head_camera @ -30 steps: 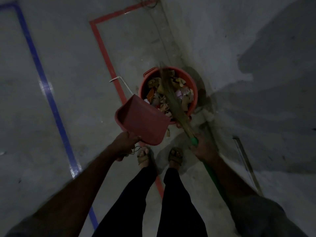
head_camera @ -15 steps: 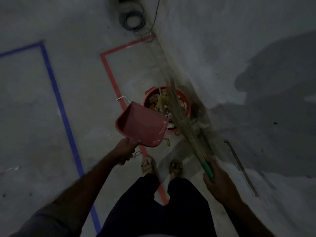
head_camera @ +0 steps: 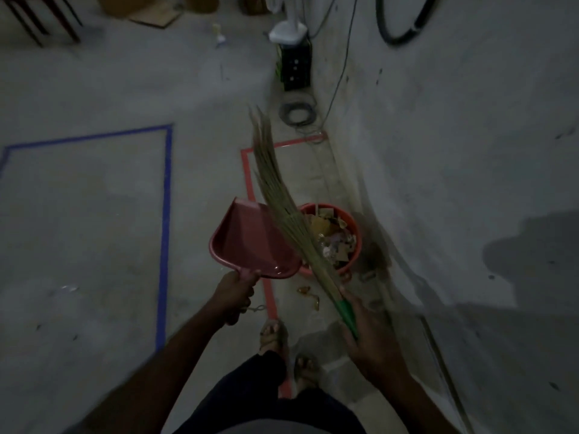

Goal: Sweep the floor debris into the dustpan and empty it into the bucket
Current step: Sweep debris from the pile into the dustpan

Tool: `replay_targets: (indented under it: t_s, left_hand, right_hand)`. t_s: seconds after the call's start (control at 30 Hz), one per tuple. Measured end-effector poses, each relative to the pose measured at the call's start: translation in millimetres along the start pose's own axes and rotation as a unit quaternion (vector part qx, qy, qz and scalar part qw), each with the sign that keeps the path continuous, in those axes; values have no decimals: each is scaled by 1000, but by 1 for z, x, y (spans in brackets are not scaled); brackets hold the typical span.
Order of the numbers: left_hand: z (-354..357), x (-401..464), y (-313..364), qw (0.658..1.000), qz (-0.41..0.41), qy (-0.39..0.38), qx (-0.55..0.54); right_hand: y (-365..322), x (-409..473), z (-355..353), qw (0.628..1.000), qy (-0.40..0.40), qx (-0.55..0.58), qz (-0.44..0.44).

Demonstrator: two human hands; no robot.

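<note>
My left hand [head_camera: 233,297] grips the handle of a red dustpan [head_camera: 250,242], held level in the air just left of the bucket, its inside facing up and looking bare. My right hand [head_camera: 365,335] grips the green handle of a straw broom [head_camera: 275,189], whose bristles slant up and away over the dustpan's right edge. The orange bucket [head_camera: 355,227] stands on the floor by the wall and holds paper and cardboard scraps. A few small brown scraps [head_camera: 308,296] lie on the floor in front of the bucket.
A grey wall [head_camera: 454,151] runs along the right. Red tape [head_camera: 247,170] and blue tape [head_camera: 166,220] mark rectangles on the concrete floor. Coiled cables [head_camera: 297,113], a black box [head_camera: 294,68] and a white fan base [head_camera: 286,31] sit farther back. My sandalled feet [head_camera: 275,333] stand below.
The view has pulled back and up. The dustpan has tipped from over the bucket to level. The broom has swung up and left, out of the bucket.
</note>
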State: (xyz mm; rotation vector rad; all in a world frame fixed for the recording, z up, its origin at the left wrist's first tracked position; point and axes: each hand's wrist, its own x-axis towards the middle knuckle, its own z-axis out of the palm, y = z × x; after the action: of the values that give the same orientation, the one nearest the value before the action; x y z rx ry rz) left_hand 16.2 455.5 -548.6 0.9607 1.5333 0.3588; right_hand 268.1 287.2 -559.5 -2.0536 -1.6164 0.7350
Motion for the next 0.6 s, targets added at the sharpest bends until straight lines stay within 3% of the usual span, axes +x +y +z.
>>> replay_targets:
  t_s: [0.3,0.6]
  left_hand:
    - [-70,-78,-44,986,28,124,-107]
    - [-185,-155,-133,934,24,273,-230]
  right_hand:
    - [-61,4,20,989,-48,-39,-134]
    - [-192,2,72,943,-104,-110,-296]
